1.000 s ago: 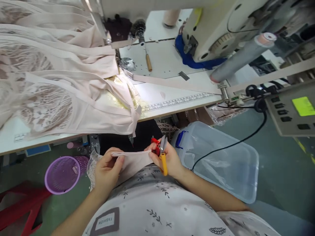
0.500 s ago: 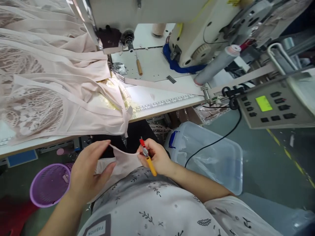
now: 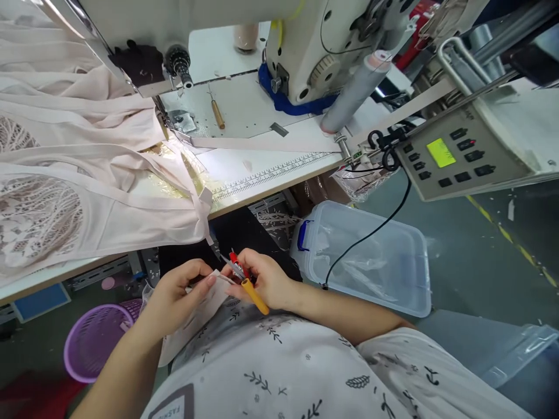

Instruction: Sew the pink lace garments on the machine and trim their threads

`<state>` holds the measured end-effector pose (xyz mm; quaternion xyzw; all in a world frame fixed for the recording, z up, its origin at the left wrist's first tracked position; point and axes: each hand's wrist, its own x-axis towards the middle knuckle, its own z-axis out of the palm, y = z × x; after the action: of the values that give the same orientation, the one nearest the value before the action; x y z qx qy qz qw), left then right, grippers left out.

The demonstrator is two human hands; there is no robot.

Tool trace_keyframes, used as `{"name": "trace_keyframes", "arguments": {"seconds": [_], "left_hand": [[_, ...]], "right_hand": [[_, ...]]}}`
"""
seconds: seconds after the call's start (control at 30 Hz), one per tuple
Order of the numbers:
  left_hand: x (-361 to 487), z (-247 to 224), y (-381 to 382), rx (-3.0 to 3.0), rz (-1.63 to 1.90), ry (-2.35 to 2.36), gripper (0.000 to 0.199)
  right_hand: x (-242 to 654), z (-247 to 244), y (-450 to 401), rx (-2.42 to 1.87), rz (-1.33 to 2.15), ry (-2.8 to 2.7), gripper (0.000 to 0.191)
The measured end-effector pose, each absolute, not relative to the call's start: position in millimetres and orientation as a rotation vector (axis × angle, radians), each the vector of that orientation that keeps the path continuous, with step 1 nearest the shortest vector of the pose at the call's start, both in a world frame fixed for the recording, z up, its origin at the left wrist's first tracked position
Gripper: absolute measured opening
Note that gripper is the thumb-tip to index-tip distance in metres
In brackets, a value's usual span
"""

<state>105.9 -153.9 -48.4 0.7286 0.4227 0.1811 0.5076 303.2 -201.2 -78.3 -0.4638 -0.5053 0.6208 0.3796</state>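
My left hand (image 3: 181, 297) pinches the edge of a pale pink fabric piece (image 3: 194, 323) over my lap. Beside it, my right hand (image 3: 266, 282) holds small scissors with an orange handle (image 3: 255, 297) and red parts, their blades pointing up and left. The fingertips of my right hand also touch the fabric edge, close to my left fingers. On the table edge above lies a pale pink lace garment (image 3: 131, 221), its strap end hanging near the scissor tips.
A sewing machine (image 3: 227, 14) stands on the table, with a wooden-handled tool (image 3: 217, 113) on its bed. A control box (image 3: 471, 151) is at right. Below are a clear plastic bin (image 3: 371, 262) and a purple basket (image 3: 94, 343).
My left hand has closed on the fabric edge and come nearer my right hand. The scissor blades now show more clearly. The view has shifted, moving the table and machine left in the picture.
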Motion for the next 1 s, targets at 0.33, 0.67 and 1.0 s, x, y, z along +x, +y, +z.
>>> {"name": "trace_keyframes", "arguments": {"seconds": [0.33,0.67,1.0], "left_hand": [[98.0,-49.1,-158.1,1.348,0.488,1.176,0.024],[122.7,-25.2,-160.2,1.727,0.665,1.198,0.020],[132.0,-30.4,-148.4,1.717,0.414,1.139,0.028]], "right_hand": [[296.6,-78.2,-200.0,-1.167,1.630,-1.180,0.029],[329.3,-31.7,-170.0,-1.100,1.588,-1.359,0.038],[318.5,-46.6,-162.4,-1.169,1.629,-1.197,0.046]]}}
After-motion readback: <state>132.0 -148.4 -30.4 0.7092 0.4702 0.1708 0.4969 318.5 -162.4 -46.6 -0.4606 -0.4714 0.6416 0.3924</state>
